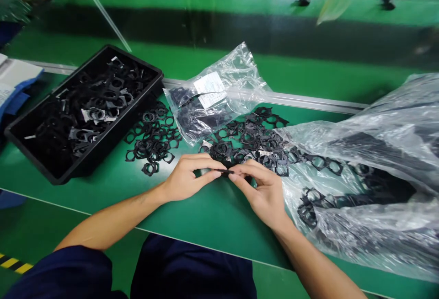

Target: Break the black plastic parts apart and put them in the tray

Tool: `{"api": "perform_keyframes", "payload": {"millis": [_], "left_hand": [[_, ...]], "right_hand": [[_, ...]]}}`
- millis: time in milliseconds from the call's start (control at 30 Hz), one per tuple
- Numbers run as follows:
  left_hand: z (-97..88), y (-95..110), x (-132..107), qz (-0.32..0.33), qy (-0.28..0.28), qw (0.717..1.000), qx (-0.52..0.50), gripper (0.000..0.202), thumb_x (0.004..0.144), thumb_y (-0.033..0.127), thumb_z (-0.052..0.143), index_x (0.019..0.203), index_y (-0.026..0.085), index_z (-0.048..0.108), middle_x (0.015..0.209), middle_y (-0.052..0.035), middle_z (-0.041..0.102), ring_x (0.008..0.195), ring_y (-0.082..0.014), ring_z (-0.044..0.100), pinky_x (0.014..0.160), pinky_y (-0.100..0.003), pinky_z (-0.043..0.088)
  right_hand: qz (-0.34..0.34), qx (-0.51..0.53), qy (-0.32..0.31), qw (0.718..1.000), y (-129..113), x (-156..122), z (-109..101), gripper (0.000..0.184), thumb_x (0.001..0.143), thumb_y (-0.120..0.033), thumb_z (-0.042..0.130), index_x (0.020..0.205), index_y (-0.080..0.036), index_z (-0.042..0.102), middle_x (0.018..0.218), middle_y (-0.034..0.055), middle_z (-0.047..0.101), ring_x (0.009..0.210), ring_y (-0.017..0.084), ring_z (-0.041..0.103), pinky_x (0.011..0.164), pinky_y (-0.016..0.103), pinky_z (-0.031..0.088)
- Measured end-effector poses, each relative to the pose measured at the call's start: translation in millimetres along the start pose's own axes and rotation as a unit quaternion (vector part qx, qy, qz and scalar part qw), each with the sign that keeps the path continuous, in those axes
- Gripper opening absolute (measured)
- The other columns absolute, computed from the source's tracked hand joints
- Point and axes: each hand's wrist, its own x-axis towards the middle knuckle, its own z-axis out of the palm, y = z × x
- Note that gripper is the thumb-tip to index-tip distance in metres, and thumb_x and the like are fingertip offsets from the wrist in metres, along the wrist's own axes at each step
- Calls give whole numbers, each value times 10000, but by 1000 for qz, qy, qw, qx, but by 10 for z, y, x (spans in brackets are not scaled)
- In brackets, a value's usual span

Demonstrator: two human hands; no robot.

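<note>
My left hand (187, 178) and my right hand (262, 189) meet over the green table (206, 216), fingertips pinched together on a small flat black plastic part (224, 171) held between them. Just beyond my fingers lies a heap of black ring-shaped parts (254, 141). A second, smaller heap of the same parts (152, 141) lies to the left of my left hand. A black tray (44, 171) at the left holds many black and silver pieces.
A small clear bag (222, 93) with white labels lies behind the heaps. A large clear plastic bag (377, 175) holding more black parts covers the right side. A metal rail (308, 100) separates the table from a green conveyor with stray parts farther back.
</note>
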Motion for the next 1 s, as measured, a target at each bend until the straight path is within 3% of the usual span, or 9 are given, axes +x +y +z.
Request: {"api": "perform_keyframes", "payload": {"millis": [133, 267, 400, 567, 667, 733, 833, 933, 1000], "left_hand": [[38, 0, 33, -52, 23, 998, -29, 136, 894, 289, 715, 936, 173, 772, 785, -48, 764, 709, -146, 705, 702, -249, 566], [-168, -8, 107, -50, 141, 989, 2, 129, 852, 283, 749, 900, 168, 714, 765, -14, 728, 693, -123, 695, 708, -228, 564], [-801, 60, 215, -9, 310, 939, 152, 149, 841, 296, 727, 921, 176, 691, 857, -22, 714, 794, -150, 700, 756, -263, 576], [-1815, 28, 337, -37, 381, 846, 371, 108, 833, 229, 654, 924, 174, 675, 854, -28, 690, 805, -175, 664, 791, -312, 565], [-2203, -68, 355, -134, 331, 825, 438, 65, 803, 177, 639, 866, 176, 653, 804, -37, 674, 776, -200, 650, 831, -365, 550], [-2255, -99, 337, -129, 311, 806, 487, 109, 790, 166, 653, 898, 178, 661, 895, -78, 700, 855, -241, 652, 920, -423, 516], [-2028, -86, 270, -45, 279, 808, 517, 120, 865, 222, 622, 964, 186, 679, 1004, -109, 713, 939, -266, 647, 950, -435, 488], [-1661, -77, 184, -11, 106, 860, 500, 134, 934, 249, 574, 948, 201, 698, 973, -84, 737, 938, -250, 654, 918, -403, 490], [-1476, -107, 140, -26, 2, 866, 500, 105, 922, 222, 599, 943, 208, 701, 968, -72, 744, 924, -248, 650, 888, -394, 490]], "right_hand": [[1, 1, -3, 1000, 36, 32, -47, 137, 893, -334, 724, 843, -220, 781, 773, 40, 716, 696, 183, 638, 662, 334, 544], [-93, -116, 8, 989, 123, 79, -63, 211, 936, -307, 667, 1115, -237, 753, 1023, 85, 760, 959, 250, 703, 876, 438, 586], [-197, -304, -42, 931, 232, 124, -34, 276, 972, -238, 582, 1208, -219, 725, 1380, 137, 663, 1392, 367, 509, 1094, 623, 474], [-251, -353, -46, 900, 326, 142, -20, 223, 979, -188, 546, 1017, -209, 764, 1232, 131, 728, 1357, 373, 538, 1047, 626, 508], [-270, -329, -27, 905, 368, 157, -25, 198, 973, -180, 549, 938, -215, 740, 1056, 113, 753, 1222, 340, 622, 981, 565, 551], [-268, -329, -14, 905, 385, 166, -25, 168, 968, -174, 554, 988, -214, 716, 999, 106, 742, 1144, 322, 646, 941, 521, 566], [-263, -362, 3, 895, 393, 169, -25, 174, 953, -188, 578, 1087, -185, 690, 1050, 135, 721, 1116, 338, 632, 918, 516, 563], [-264, -372, -4, 890, 396, 162, -32, 170, 951, -170, 564, 1054, -185, 699, 1051, 140, 714, 1141, 347, 611, 916, 517, 551], [-261, -366, -7, 893, 399, 159, -37, 185, 956, -142, 536, 989, -201, 707, 1040, 131, 713, 1158, 341, 603, 906, 505, 545]]}}
